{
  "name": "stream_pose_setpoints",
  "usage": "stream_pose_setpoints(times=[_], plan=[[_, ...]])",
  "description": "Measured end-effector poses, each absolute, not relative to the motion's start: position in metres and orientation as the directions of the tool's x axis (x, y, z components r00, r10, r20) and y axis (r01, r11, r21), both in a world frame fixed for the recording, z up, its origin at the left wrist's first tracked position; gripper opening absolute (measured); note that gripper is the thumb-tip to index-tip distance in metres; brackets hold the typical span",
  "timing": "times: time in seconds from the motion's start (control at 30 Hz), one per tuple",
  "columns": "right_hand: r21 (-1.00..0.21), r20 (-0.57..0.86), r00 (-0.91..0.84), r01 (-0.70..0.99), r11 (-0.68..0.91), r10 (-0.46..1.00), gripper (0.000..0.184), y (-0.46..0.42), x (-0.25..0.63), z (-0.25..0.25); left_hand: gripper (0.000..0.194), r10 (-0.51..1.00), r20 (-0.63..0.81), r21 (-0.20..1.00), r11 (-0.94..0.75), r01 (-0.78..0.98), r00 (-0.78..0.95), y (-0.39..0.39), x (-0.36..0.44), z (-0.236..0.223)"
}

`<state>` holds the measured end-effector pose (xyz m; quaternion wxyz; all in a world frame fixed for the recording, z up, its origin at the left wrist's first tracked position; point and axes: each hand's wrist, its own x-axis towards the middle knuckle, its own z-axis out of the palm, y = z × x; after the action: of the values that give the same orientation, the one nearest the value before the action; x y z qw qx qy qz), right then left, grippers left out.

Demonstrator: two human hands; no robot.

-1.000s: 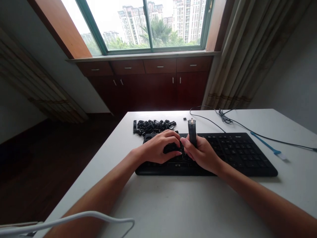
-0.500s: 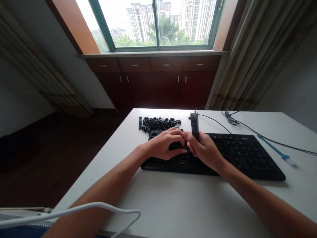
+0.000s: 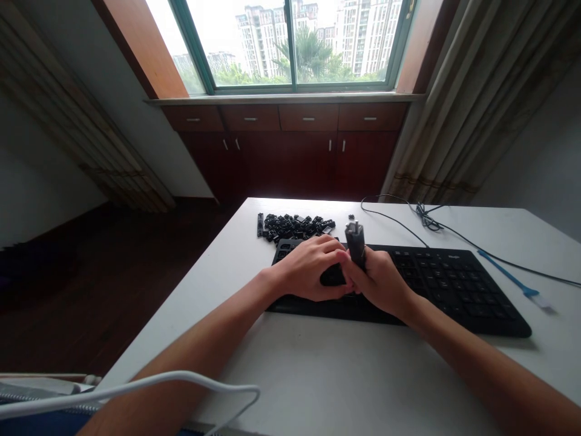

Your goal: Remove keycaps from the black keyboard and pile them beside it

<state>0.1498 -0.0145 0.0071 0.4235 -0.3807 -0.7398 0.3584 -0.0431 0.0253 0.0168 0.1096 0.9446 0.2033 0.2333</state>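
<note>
White desk [image 3: 327,363]: left hand [image 3: 306,269] curled over keyboard [image 3: 454,284]; right hand [image 3: 379,284] gripping upright keycap puller [image 3: 355,242]; keycaps [image 3: 295,227] heaped beyond.

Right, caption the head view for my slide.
Left hand on a black keyboard, right hand gripping an upright dark tool, loose keycaps piled behind.

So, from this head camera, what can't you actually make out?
In the head view:
The dark tool: its lower end is hidden by the right hand.
The black keyboard: the left hand hides the keys beneath it.
The black keycap pile: single pieces are too small to tell apart.
The white cable: cut off by the left edge.
</note>
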Motion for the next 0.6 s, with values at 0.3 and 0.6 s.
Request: stream_pose_setpoints(times=[0.3, 0.6], plan=[[-0.770, 0.488, -0.211, 0.353, 0.532, 0.847, 0.025, -0.015, 0.138, 0.003, 0.041, 0.546, 0.438, 0.435, -0.824, 0.363, 0.714, 0.010, -0.018, 0.001], [-0.797, 0.469, -0.156, 0.350, 0.492, 0.870, 0.030, -0.018, 0.141, 0.002, 0.048, 0.537, 0.377, 0.450, -0.818, 0.357, 0.754, 0.009, -0.021, -0.001]])
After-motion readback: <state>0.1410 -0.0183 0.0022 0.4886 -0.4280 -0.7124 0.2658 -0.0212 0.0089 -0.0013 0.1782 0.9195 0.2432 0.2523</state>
